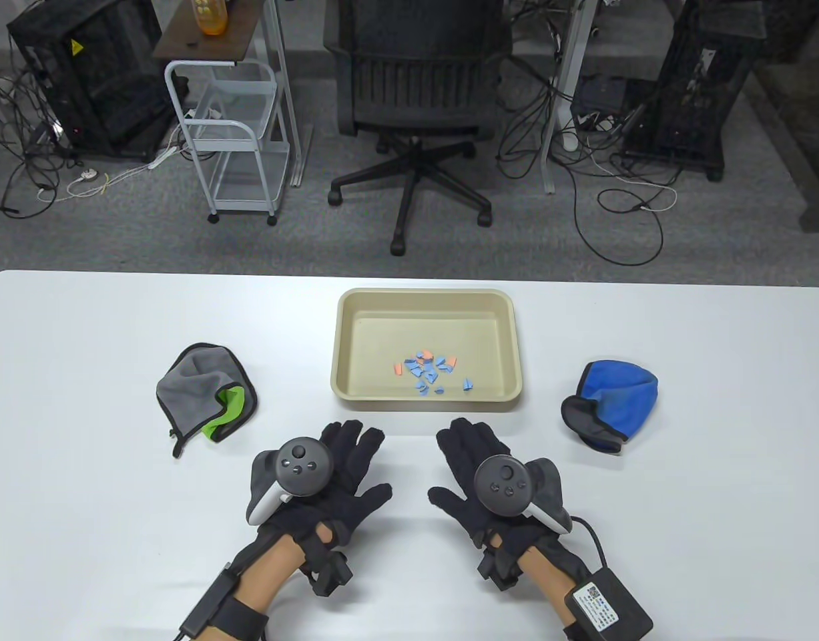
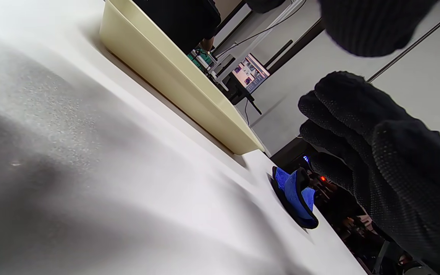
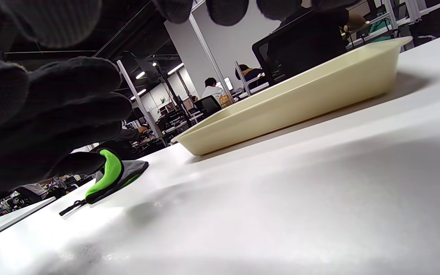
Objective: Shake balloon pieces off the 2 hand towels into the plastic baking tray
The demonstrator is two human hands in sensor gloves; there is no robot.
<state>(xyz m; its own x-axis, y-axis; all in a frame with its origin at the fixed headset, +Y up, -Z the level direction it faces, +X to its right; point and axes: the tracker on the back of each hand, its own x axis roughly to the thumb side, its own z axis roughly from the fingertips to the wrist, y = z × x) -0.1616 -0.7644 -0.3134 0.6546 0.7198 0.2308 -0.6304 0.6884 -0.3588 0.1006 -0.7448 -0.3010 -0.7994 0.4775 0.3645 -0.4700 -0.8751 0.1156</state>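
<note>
A beige plastic baking tray [image 1: 342, 334] [image 2: 174, 72] [image 3: 300, 99] sits mid-table and holds several blue and orange balloon pieces [image 1: 429, 370]. Left of it lies a crumpled grey and green hand towel [image 1: 205, 397] [image 3: 113, 173]. Right of it lies a bunched blue and grey hand towel [image 1: 613, 404] [image 2: 294, 194]. My left hand [image 1: 349, 454] rests flat on the table in front of the tray, fingers straight, holding nothing. My right hand [image 1: 466, 454] lies flat beside it, also holding nothing. The opposite hand's fingers [image 2: 357, 110] [image 3: 52, 103] show in each wrist view.
The white table [image 1: 82, 501] has its far edge just behind the tray. Beyond it stand a black office chair [image 1: 422, 100], a white wire cart [image 1: 232, 140], and computer towers with cables on the floor.
</note>
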